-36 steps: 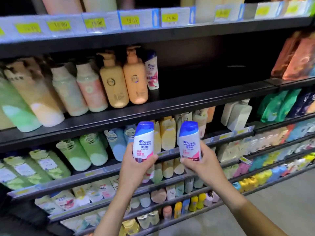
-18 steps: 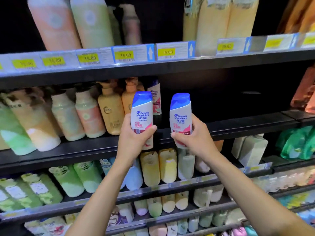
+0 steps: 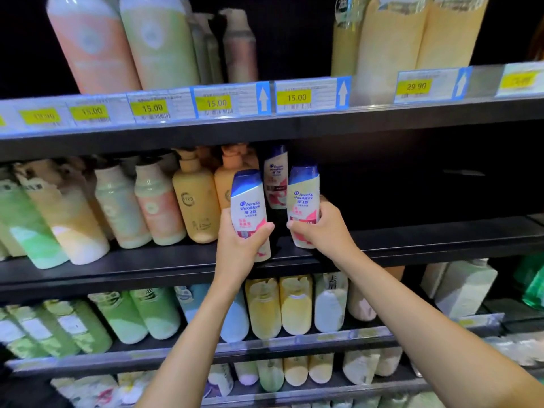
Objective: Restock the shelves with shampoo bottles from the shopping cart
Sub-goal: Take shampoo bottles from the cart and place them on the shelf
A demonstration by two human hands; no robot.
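Head view showed a person facing dark store shelves, each hand wrapped around one white shampoo bottle with a blue cap. The left hand [image 3: 240,245] was closed on the left bottle [image 3: 249,207], fingers curled across its lower label, and the right hand [image 3: 319,228] was clamped the same way on the right bottle [image 3: 303,201]. Both bottles stood roughly upright, near each other but apart, at the front edge of the middle shelf [image 3: 412,240]. The right bottle's base seemed to sit at or just above the shelf board; whether it touched could not be told. A third bottle [image 3: 275,175] of the same kind already stood further back between them, just beside a tan pump bottle [image 3: 195,201]. To the right of that spot the shelf was dark and looked bare. The shopping cart was not in view.

The step in hand appeared to be the placing itself. The next move would likely call for setting both bases flat on the board, sliding them back beside the bottle already there with labels forward, then letting go without knocking the tan pump bottle.
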